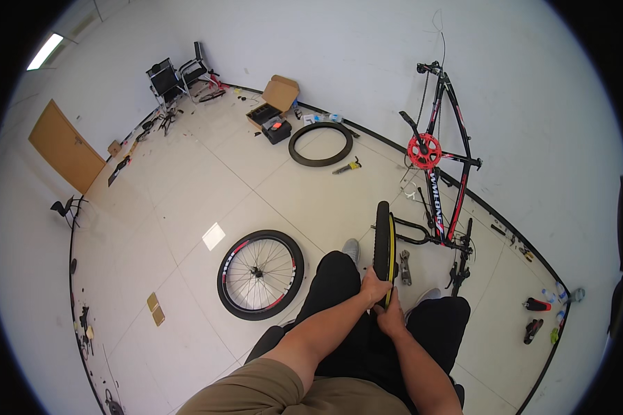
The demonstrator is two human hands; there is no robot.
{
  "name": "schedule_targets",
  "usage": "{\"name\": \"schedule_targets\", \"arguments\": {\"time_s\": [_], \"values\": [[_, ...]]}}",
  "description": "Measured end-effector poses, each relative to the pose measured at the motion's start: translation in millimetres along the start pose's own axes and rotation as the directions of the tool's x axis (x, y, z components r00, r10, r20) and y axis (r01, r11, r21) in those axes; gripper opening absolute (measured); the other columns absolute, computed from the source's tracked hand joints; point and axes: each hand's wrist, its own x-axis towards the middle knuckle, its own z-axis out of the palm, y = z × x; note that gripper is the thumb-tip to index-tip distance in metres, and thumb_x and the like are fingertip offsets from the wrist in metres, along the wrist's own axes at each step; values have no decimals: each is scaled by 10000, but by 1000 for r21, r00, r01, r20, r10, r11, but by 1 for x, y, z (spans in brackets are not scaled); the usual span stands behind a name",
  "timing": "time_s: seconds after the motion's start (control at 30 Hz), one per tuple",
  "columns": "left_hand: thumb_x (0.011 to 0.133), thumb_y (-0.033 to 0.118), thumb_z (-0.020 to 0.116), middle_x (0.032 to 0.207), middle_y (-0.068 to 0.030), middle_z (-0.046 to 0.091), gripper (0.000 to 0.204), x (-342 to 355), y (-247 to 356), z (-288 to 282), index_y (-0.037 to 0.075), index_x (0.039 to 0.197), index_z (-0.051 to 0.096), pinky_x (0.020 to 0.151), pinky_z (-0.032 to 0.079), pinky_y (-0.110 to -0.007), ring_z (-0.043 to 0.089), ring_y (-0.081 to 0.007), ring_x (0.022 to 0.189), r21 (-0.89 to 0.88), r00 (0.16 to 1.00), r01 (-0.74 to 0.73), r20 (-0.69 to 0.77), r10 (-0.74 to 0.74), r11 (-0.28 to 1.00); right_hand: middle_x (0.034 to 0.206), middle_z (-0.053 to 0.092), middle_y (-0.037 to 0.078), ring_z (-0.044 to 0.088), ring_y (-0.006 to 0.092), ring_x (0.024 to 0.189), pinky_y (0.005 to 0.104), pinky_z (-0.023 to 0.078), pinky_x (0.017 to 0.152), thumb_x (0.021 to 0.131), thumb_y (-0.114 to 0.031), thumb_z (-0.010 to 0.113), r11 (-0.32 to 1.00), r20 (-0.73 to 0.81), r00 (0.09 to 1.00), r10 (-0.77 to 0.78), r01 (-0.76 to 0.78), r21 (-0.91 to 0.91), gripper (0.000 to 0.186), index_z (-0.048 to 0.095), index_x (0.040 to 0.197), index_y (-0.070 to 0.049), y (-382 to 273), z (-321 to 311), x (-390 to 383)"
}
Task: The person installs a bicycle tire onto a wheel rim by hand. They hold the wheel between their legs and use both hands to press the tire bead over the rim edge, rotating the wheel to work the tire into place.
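Observation:
A bicycle wheel (383, 242) with a black tyre and a yellow stripe along its right side stands upright between my knees, seen nearly edge-on. My left hand (374, 286) is closed around its near left side. Lower down, my right hand (391, 317) grips the near end, with its fingertips partly hidden. Just beyond the wheel is the black fork (414, 232) of a black and red bicycle frame (432, 173), which stands upturned by the wall. Another wheel (259, 274), with spokes and a tyre, lies flat on the floor left of my legs.
A loose tyre (320, 144) and a yellow-black hand tool (347, 166) lie farther off, near an open cardboard box (280, 93). A grey metal part (405, 268) lies right of the held wheel. Bottles and small parts line the right wall; chairs (165, 81) stand far left.

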Motion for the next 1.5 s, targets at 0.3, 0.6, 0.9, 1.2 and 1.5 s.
{"name": "schedule_targets", "arguments": {"time_s": [0.3, 0.6, 0.9, 1.2, 1.5], "values": [[713, 139, 803, 1176, -219, 677, 640, -2, 2, 0, -2, 1283, 548, 955, 546, -405, 680, -336, 1120, -3, 1000, -8, -1, 8, 1000, 1436, 500, 319, 517, 489, 1315, 522, 434, 1089, 914, -207, 734, 1000, 10, 1000, -9, 9, 24, 981, 100, 1638, -16, -2, 0, -1], [715, 132, 808, 1205, -217, 659, 678, 0, -1, 0, -5, 1316, 527, 965, 542, -409, 668, -341, 1141, -22, 1000, -12, 12, 13, 1000, 1437, 502, 317, 517, 484, 1319, 514, 437, 1090, 908, -198, 731, 999, 24, 1000, -15, 14, 52, 981, 104, 1641, -22, -3, -1, -1], [719, 129, 808, 1210, -208, 662, 682, 1, -4, 4, 1, 1328, 529, 972, 539, -403, 668, -330, 1144, -30, 999, -37, -20, 37, 999, 1423, 513, 326, 526, 488, 1312, 512, 439, 1087, 899, -195, 741, 998, 6, 999, -32, 31, 62, 979, 124, 1634, -3, -3, -2, -2], [727, 109, 805, 1196, -193, 672, 657, -1, -1, 3, 4, 1319, 540, 963, 543, -394, 677, -311, 1129, -56, 999, -44, -6, 43, 998, 1431, 507, 338, 519, 482, 1329, 498, 435, 1098, 907, -201, 735, 997, 28, 999, -20, 18, 80, 974, 121, 1631, 13, -2, -3, -1], [742, 121, 794, 1202, -208, 669, 704, 1, -2, 0, -11, 1364, 491, 953, 559, -389, 688, -318, 1102, -16, 999, -26, 25, 26, 1000, 1465, 492, 316, 517, 464, 1344, 497, 431, 1112, 908, -233, 745, 996, 38, 998, -50, 47, 76, 989, 120, 1637, 1, 2, 0, 4]]}}
